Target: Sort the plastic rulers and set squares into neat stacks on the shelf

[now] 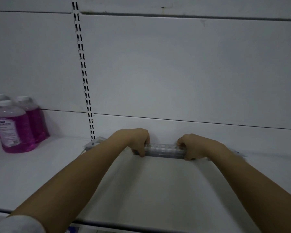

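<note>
Midway, by appearance: left hand [138,142] and right hand [190,147] fingers curled round ends of ruler bundle [165,149], held against shelf [40,174] rear. Second stack [92,143] left of fingers; set squares indistinct.

The white shelf [40,179] runs wide below a white back panel. At its far left stand three bottles [15,125] of purple liquid with white caps, close together. Near the back, a stack of clear rulers [165,150] lies lengthwise. Just left of it, by the slotted upright, lie clear flat set squares [92,143].
</note>
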### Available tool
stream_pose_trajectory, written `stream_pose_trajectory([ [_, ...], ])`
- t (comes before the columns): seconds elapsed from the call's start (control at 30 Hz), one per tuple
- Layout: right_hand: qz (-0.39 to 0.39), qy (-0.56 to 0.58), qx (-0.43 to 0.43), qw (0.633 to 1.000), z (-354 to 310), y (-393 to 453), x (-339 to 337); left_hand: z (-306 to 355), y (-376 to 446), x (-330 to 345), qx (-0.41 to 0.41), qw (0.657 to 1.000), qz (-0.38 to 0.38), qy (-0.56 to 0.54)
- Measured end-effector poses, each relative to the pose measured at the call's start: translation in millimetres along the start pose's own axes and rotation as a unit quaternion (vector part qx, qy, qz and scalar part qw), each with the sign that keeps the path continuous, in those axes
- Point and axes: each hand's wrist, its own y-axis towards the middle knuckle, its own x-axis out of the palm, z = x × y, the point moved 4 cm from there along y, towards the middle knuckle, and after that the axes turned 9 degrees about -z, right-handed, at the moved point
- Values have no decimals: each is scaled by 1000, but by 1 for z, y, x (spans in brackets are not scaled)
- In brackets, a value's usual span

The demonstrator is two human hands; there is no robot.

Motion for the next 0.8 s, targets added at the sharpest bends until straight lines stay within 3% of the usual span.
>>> stream_pose_trajectory([
  [0.8, -28, 17, 17, 999, -1, -3, -3, -5, 0, -5, 4, 999, -29, 21],
])
